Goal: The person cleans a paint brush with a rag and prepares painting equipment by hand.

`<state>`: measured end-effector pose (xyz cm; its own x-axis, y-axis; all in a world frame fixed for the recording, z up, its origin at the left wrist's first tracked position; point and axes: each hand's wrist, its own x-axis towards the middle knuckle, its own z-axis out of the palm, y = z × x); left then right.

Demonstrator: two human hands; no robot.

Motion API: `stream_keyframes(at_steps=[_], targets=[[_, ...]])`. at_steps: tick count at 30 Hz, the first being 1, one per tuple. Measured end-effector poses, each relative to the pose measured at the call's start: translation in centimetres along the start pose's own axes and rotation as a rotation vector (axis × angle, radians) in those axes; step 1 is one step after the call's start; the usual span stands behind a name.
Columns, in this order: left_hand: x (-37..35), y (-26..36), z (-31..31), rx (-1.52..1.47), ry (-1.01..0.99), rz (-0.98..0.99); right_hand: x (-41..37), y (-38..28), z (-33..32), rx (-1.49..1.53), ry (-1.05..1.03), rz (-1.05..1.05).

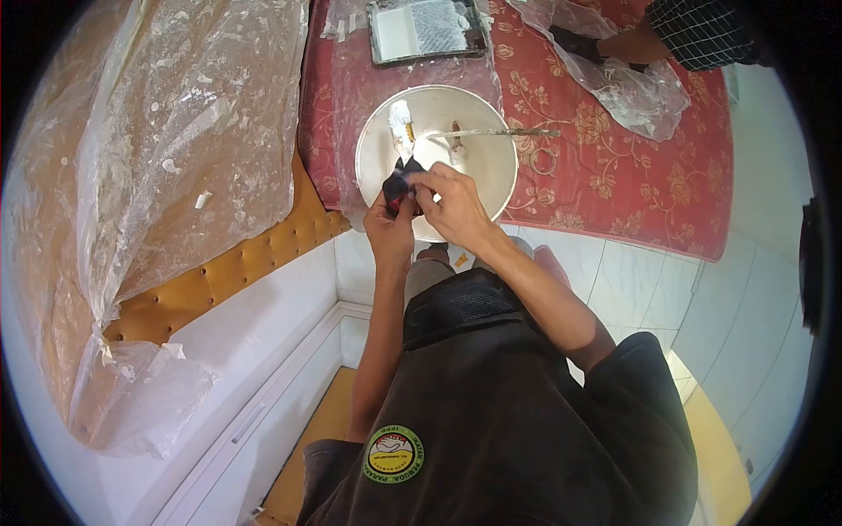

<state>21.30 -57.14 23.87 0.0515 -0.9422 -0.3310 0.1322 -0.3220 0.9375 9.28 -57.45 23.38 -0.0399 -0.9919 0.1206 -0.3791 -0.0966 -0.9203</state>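
Gripping the paintbrush (403, 131) from both sides, the left hand (390, 232) and the right hand (453, 209) close together on its dark handle, which shows a patch of red. The left hand's fingers wrap it from below and the right hand's fingertips pinch it from the right, so both grips are tight on the handle. The brush sits just above the centre of the frame, bristles coated white and pointing toward the top of the frame, over the left half of the white paint bucket (493, 186).

A thin stirring stick (504, 132) lies across the bucket, its right end reaching past the right rim. The bucket's near rim is hidden behind the hands, while its right half lies open.

The bucket stands on a red floral cloth (614, 167), close to the cloth's lower edge, where white tiled floor (631, 289) begins and runs open to the right. Toward the top of the frame, just beyond the bucket, lies a paint tray (375, 39). At upper right, another person's hand (586, 46) rests on crumpled clear plastic (636, 95), well apart from the bucket.

Along the left of the frame, a paint-flecked plastic sheet (175, 114) drapes over an orange tufted panel (219, 272), whose edge comes just beside the bucket's left rim and leaves little room there.
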Motion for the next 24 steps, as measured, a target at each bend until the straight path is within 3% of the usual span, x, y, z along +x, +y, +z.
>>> stream_keyframes(at_steps=[3,8,14,20,24], targets=[[-0.4,-0.1,0.6,-0.025,0.015,0.02,0.1,0.0,-0.5,0.116,0.009,-0.036],[-0.7,-1.1,0.3,0.08,-0.045,0.011,1.4,-0.9,-0.6,0.016,0.043,0.187],[-0.6,-1.3,0.9,-0.054,0.044,0.04,-0.3,0.2,0.0,0.002,0.039,0.041],[-1.5,-1.9,1.0,0.122,-0.062,0.003,1.4,0.8,0.3,-0.082,0.147,0.137],[-1.7,-2.4,1.4,0.047,0.061,0.033,-0.2,0.6,0.0,-0.103,0.034,0.133]])
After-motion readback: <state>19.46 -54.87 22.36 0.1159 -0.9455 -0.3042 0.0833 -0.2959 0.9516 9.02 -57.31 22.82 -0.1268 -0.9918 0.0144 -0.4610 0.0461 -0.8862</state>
